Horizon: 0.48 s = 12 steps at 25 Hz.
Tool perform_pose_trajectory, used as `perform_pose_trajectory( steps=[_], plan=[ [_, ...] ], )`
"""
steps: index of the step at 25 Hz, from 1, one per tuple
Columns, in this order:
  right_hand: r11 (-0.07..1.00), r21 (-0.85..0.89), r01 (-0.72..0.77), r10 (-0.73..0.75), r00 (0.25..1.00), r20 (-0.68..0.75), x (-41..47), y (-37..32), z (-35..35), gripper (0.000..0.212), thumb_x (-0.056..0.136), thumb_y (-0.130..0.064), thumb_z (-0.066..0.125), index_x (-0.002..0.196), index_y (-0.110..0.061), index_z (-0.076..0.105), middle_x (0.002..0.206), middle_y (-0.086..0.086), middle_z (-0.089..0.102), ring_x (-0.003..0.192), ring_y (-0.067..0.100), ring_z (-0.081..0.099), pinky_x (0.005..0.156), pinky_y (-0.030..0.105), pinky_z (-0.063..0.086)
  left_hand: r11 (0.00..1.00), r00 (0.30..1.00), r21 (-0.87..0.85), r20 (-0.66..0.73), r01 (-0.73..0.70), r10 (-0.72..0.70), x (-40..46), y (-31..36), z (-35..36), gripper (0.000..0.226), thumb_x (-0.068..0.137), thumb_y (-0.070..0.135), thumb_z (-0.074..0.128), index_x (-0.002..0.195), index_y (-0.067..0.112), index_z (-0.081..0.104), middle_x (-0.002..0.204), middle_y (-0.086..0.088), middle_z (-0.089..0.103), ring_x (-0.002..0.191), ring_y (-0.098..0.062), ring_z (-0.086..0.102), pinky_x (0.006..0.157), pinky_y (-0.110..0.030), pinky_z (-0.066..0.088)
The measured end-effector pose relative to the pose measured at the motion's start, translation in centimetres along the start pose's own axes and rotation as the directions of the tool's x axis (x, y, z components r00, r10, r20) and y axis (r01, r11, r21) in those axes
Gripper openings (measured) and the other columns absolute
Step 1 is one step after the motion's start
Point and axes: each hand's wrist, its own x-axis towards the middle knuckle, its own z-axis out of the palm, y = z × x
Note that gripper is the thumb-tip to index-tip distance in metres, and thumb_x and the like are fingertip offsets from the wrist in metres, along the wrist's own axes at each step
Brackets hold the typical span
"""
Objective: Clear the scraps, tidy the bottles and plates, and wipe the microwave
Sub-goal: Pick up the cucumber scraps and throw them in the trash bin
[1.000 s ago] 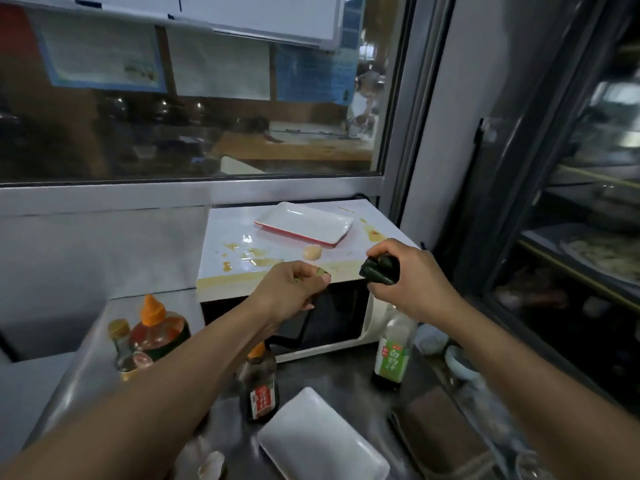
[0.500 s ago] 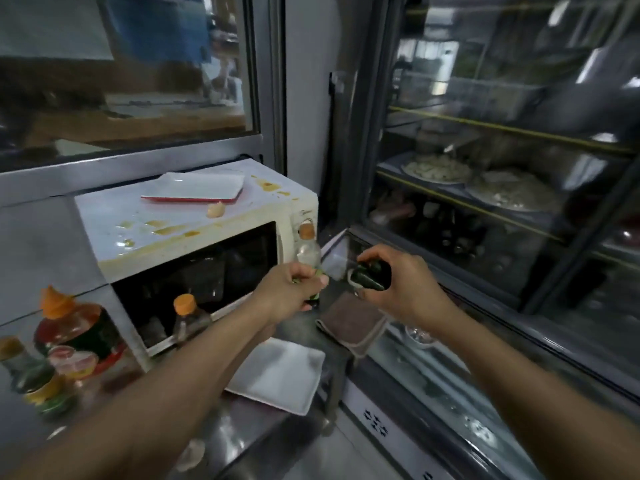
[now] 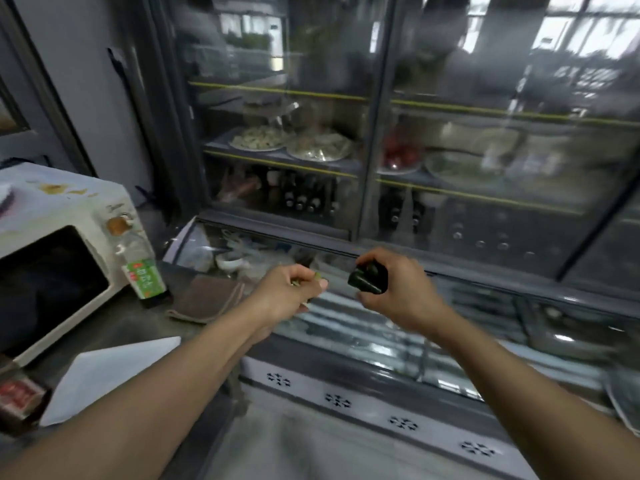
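Observation:
My right hand [image 3: 398, 292] is closed around a dark green pepper scrap [image 3: 367, 280], held out over the glass-topped counter. My left hand [image 3: 287, 294] pinches a small pale green scrap [image 3: 316, 277] between thumb and fingers, just left of the pepper. The white microwave [image 3: 65, 244] with brown stains on its top is at the far left. A clear bottle with a green label [image 3: 143, 271] stands at its right front corner. A white rectangular plate [image 3: 114, 372] lies on the metal counter [image 3: 114, 323] below the microwave.
A brown folded cloth [image 3: 207, 301] lies at the counter's right end. A glass-door fridge [image 3: 381, 133] with plates of food and bottles fills the view ahead. A low glass display case [image 3: 381, 334] runs below my hands. A red-labelled bottle [image 3: 17, 396] shows at the left edge.
The view has swung right, away from the microwave toward the fridge. Both hands have moved right with it, each still holding its scrap, now over the display case.

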Motion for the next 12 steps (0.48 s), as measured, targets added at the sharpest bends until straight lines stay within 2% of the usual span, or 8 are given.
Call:
perform_pose_trajectory(
  steps=[2, 7, 10, 12],
  plan=[
    [0.998, -0.002, -0.057, 0.056, 0.998, -0.029, -3.8, 2.9, -2.9, 0.043, 0.073, -0.022, 0.076, 0.112, -0.023, 0.060, 0.093, -0.010, 0.057, 0.083, 0.005, 0.053, 0.063, 0.004, 0.034, 1.000, 0.998, 0.015, 0.062, -0.014, 0.013, -1.1, 1.1, 4.7, 0.010, 0.084, 0.026, 0.068, 0.091, 0.019, 0.064, 0.082, 0.007, 0.063, 0.071, -0.004, 0.058, 0.053, -0.012, 0.046],
    [0.980, -0.004, -0.201, 0.199, 0.972, -0.124, -15.0, 10.6, -10.5, 0.040, 0.071, -0.018, 0.076, 0.107, -0.023, 0.061, 0.091, -0.007, 0.063, 0.083, 0.009, 0.057, 0.063, 0.006, 0.037, 0.996, 0.970, 0.059, 0.237, -0.061, 0.045, -5.7, 4.2, 18.3, 0.007, 0.086, 0.025, 0.067, 0.092, 0.021, 0.065, 0.087, 0.007, 0.064, 0.080, -0.007, 0.059, 0.061, -0.016, 0.048],
    [0.955, -0.003, -0.297, 0.292, 0.941, -0.169, -22.2, 14.6, -14.6, 0.041, 0.072, -0.018, 0.077, 0.110, -0.022, 0.061, 0.098, -0.003, 0.066, 0.085, 0.009, 0.057, 0.067, 0.010, 0.041, 0.995, 0.939, 0.073, 0.340, -0.074, 0.045, -8.9, 5.4, 26.6, 0.017, 0.086, 0.025, 0.066, 0.102, 0.017, 0.065, 0.093, 0.007, 0.065, 0.083, -0.005, 0.060, 0.061, -0.014, 0.047],
    [0.933, 0.007, -0.360, 0.354, 0.913, -0.204, -27.2, 17.2, -17.4, 0.042, 0.072, -0.019, 0.077, 0.111, -0.022, 0.060, 0.098, -0.004, 0.064, 0.085, 0.007, 0.056, 0.065, 0.005, 0.040, 0.992, 0.908, 0.086, 0.415, -0.094, 0.050, -11.1, 6.1, 32.1, 0.020, 0.086, 0.025, 0.066, 0.104, 0.016, 0.065, 0.099, 0.003, 0.066, 0.086, -0.008, 0.060, 0.066, -0.017, 0.048]
  ],
)
